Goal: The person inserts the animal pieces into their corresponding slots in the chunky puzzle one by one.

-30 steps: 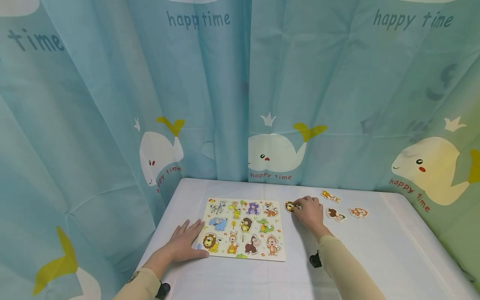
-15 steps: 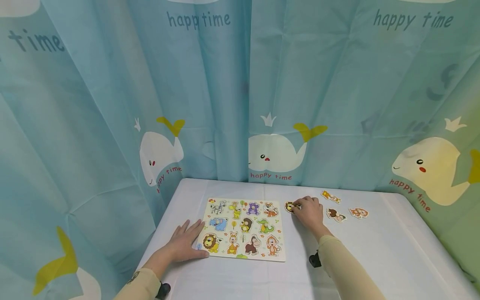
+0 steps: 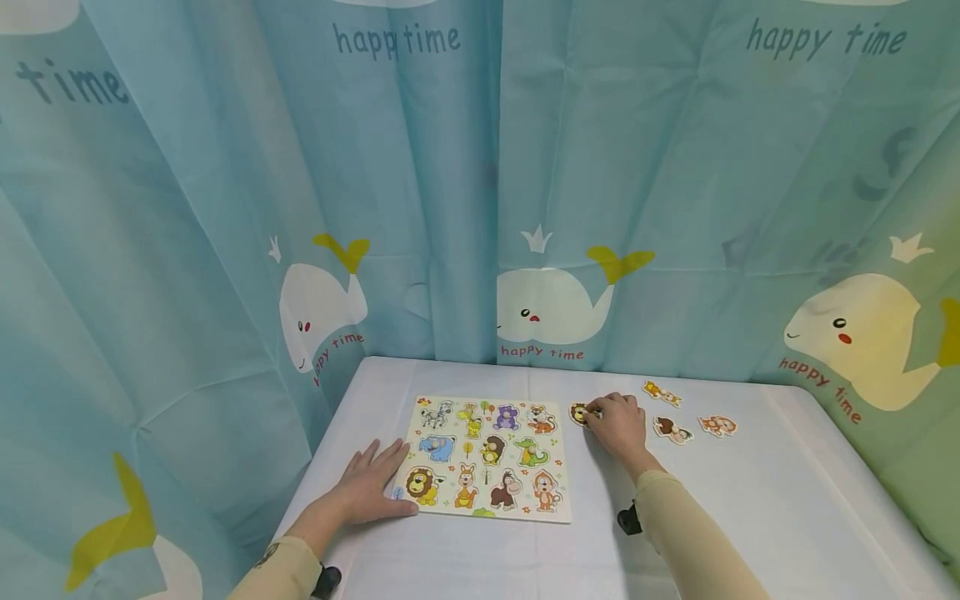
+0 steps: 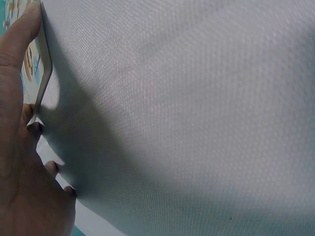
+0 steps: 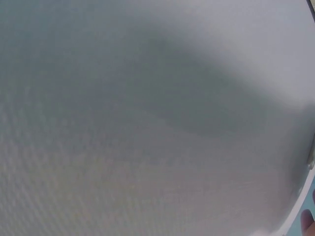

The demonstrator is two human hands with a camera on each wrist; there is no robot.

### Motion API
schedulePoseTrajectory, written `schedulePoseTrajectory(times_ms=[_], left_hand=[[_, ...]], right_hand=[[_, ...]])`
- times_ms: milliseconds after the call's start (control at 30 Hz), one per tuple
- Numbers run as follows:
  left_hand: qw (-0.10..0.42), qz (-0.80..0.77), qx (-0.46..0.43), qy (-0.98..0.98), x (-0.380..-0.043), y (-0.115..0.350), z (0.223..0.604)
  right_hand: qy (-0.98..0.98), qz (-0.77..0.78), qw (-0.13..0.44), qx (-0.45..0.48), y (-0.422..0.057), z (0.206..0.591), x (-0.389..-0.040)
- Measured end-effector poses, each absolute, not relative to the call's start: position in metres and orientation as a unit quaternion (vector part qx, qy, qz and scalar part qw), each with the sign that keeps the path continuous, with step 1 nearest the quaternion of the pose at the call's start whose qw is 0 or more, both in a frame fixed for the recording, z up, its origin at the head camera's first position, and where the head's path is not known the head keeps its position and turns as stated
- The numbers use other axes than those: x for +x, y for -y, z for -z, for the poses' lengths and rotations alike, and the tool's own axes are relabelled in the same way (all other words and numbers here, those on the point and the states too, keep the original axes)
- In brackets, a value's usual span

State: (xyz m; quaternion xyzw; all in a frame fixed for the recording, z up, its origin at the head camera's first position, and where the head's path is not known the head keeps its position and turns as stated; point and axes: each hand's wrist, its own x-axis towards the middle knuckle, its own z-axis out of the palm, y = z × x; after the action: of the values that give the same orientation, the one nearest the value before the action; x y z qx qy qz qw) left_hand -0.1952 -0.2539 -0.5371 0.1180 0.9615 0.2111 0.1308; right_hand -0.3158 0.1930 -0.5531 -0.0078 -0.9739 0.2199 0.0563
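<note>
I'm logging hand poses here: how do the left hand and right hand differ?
The left hand lies spread against the puzzle board; the right hand has bent fingers pinching the lion piece. The left hand is at the board's left edge; the right hand is beyond its right edge. Both are bare, with pale sleeves.

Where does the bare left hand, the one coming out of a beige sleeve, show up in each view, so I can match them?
Head: the bare left hand is left of lower centre, at the lower-left corner of the cream rectangular animal-puzzle board.
Left wrist: along the left edge, thumb uppermost.
Right wrist: not in it; a bit of the bare right hand shows at lower right.
Shared landmark: the white woven tablecloth, in all three.
</note>
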Motion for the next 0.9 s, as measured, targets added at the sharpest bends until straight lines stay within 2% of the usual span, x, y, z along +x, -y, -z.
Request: schedulePoseTrajectory(times_ms=[900], left_hand=[[0.132, -0.214, 0.115, -0.961, -0.1952, 0.2536, 0.5378]], right_hand=[[0.977, -0.194, 0.087, 0.015, -0.1963, 0.5587, -0.3174]])
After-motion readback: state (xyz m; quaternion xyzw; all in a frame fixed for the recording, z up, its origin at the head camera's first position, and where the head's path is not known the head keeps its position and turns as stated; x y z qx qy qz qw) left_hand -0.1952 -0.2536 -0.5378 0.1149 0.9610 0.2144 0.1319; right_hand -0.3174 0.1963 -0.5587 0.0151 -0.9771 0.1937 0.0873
